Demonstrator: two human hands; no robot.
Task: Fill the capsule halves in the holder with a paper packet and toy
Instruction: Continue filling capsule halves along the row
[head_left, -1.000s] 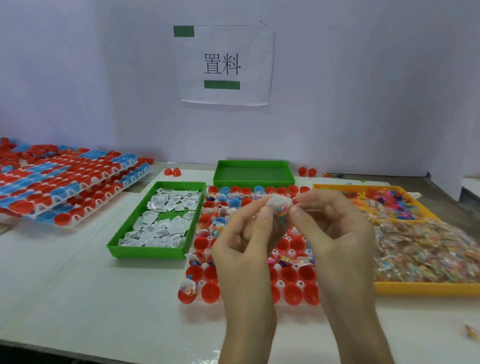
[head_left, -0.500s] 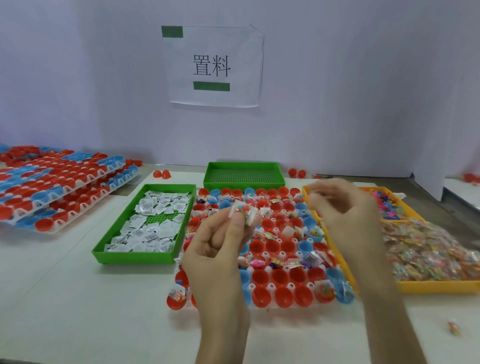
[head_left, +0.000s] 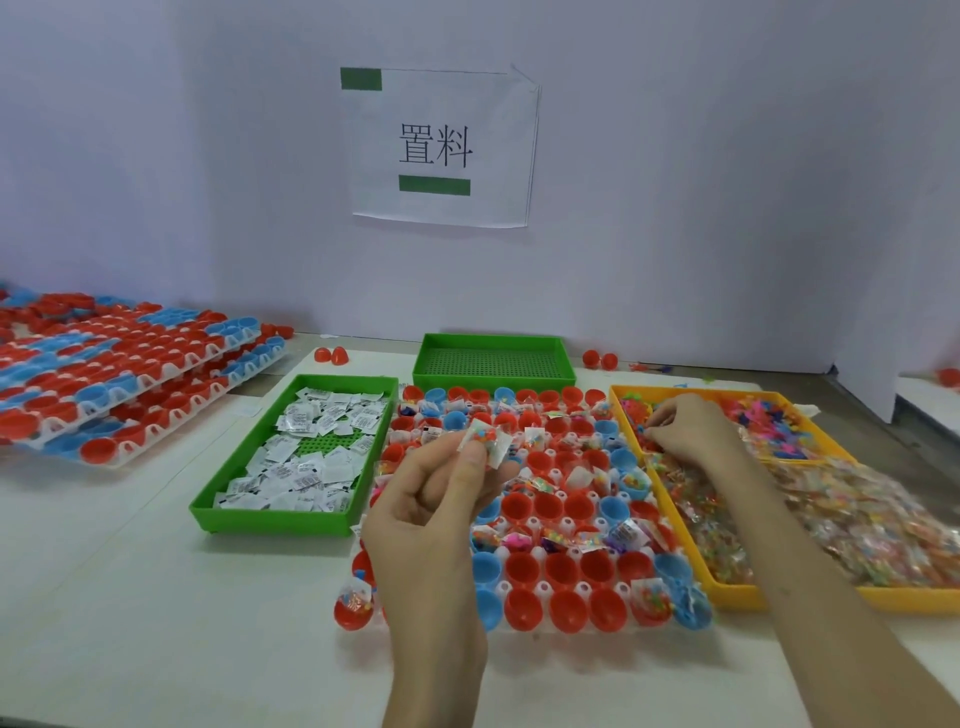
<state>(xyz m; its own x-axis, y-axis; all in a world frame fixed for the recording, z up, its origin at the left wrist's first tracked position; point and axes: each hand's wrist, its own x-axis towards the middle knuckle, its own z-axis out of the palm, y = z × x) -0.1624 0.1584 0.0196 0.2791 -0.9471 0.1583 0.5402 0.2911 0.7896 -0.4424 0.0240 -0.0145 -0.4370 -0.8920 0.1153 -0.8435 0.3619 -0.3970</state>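
Observation:
The white holder (head_left: 544, 588) of red and blue capsule halves lies in front of me; several halves hold packets and toys, others are bare. My left hand (head_left: 431, 525) is raised over the holder's left side and pinches a small clear bag of coloured beads with a white paper packet (head_left: 485, 441) between thumb and fingers. My right hand (head_left: 688, 431) reaches into the far left corner of the yellow tray (head_left: 737, 597), fingertips curled and pinching a small toy (head_left: 644, 430) in the pile.
A green tray (head_left: 270, 517) of white paper packets (head_left: 311, 457) sits left of the holder, and another green tray (head_left: 493, 361) stands behind it. Stacked capsule holders (head_left: 104, 374) lie far left. One loose red half (head_left: 353, 605) sits at the holder's near left corner. Bagged toys (head_left: 857, 519) fill the yellow tray.
My hands have come apart. The right hand has moved right and down into the yellow tray. The left hand keeps the packet and bag raised over the holder.

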